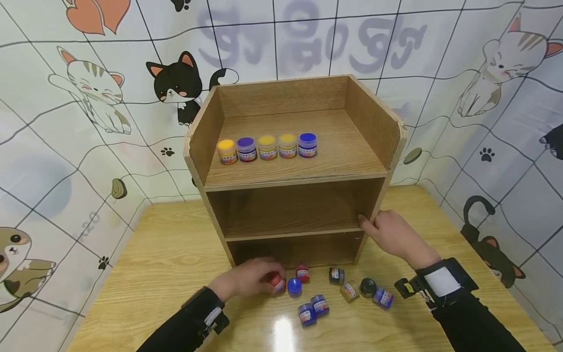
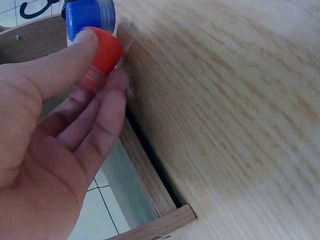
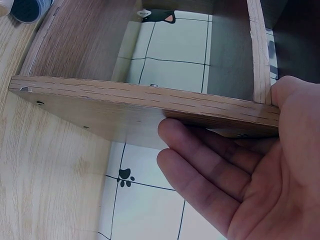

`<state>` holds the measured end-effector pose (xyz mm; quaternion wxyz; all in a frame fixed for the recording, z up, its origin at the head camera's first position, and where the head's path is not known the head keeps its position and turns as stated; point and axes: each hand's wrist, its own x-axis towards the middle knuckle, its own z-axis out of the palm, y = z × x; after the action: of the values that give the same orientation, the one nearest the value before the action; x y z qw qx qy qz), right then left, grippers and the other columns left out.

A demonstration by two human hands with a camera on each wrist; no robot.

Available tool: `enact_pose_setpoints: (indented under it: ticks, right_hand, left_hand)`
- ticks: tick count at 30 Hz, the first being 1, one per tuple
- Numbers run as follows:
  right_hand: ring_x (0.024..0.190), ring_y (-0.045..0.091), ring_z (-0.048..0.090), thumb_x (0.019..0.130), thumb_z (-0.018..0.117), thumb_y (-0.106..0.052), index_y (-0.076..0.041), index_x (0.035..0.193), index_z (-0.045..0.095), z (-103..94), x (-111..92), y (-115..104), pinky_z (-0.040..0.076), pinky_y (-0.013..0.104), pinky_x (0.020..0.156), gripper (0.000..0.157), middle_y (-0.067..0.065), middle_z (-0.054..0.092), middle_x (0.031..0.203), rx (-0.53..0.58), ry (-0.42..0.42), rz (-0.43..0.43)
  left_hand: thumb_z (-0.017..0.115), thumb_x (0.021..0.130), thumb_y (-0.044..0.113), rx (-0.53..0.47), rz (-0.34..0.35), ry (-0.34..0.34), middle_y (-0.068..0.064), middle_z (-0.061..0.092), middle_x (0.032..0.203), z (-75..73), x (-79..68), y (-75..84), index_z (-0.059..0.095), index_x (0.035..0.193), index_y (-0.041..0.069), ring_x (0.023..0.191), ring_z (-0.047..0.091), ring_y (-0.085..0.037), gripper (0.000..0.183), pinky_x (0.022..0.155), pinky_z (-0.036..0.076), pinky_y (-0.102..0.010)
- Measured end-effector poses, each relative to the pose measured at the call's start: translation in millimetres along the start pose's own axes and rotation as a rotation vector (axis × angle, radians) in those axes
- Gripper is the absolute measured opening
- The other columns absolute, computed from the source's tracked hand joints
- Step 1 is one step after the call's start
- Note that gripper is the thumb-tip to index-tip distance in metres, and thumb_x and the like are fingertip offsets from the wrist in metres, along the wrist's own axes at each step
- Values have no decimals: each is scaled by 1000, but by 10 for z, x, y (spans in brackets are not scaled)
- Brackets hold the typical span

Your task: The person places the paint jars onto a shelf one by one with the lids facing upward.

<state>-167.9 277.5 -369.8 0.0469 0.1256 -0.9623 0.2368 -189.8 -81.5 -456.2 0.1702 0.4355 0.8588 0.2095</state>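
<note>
My left hand (image 1: 251, 277) pinches a small red-lidded paint jar (image 2: 106, 52) between thumb and fingers, low at the front of a wooden shelf unit (image 1: 294, 182). A blue-lidded jar (image 1: 294, 287) and another red jar (image 1: 302, 273) are close beside it. On the unit's right side panel (image 3: 145, 95), my right hand (image 1: 398, 234) grips the front edge, thumb on the inner face and fingers along the outer face. On the top shelf stand several jars in a row, among them a yellow-orange one (image 1: 227, 151) and a blue one (image 1: 307, 145).
More jars lie about the wooden table (image 1: 167, 249) before the unit: two blue ones (image 1: 307, 314) together, a dark one (image 1: 336, 275), a tan one (image 1: 349, 291), a black-lidded one (image 1: 367, 287) and a purple-blue one (image 1: 383, 297). Cat-printed walls (image 1: 132, 161) enclose the table's back and sides.
</note>
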Motion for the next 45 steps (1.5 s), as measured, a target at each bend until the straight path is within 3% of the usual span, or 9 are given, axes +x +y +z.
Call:
enact_pose_setpoints:
  ticks: [4,9,19,28,32,39,45]
  right_hand:
    - [51,12,40,102,37,-34,4,115,63,4,3,0,30,28,46,48,3,57,71,-3,-3,6]
    - [52,12,42,102,37,-35,5,118,61,4,-6,-3,30,28,45,49,8,63,83,7,-1,6]
    - [55,12,44,102,37,-34,5,118,61,-8,-6,-10,32,28,46,48,10,65,87,13,0,-1]
    - [57,13,46,102,37,-35,6,124,57,-6,-9,-3,32,29,45,51,14,67,99,26,-2,-5]
    - [54,12,45,102,38,-35,6,122,58,-4,-8,-11,31,29,44,49,12,67,92,27,1,-7]
    - [65,15,53,102,38,-34,7,126,55,-3,-12,-10,37,29,47,50,21,67,108,29,2,-10]
    - [64,15,53,102,38,-34,9,125,54,-4,-10,-8,36,29,45,51,22,66,109,40,-1,-4]
  left_hand:
    - [63,92,25,-28,44,-5,10,60,111,-5,13,-24,63,115,23,102,52,-6,23,89,47,-29]
    - [55,97,20,-53,83,-9,8,64,114,-21,21,-42,65,117,19,108,55,-7,22,94,48,-31]
    - [51,99,23,-73,-2,-37,4,61,123,-52,26,0,58,128,19,106,54,-5,30,94,48,-33]
    - [50,100,23,-36,13,-47,9,62,115,-73,21,12,60,124,17,102,55,-3,27,91,49,-31]
    - [50,100,24,-14,13,-52,11,62,111,-74,21,27,60,124,18,98,54,-1,27,89,49,-29]
    - [49,100,22,-18,30,-44,11,61,115,-121,29,81,59,124,20,100,55,-2,26,90,49,-30]
    - [48,101,19,-11,52,-43,9,61,119,-160,46,134,59,124,19,104,54,-3,25,93,49,-31]
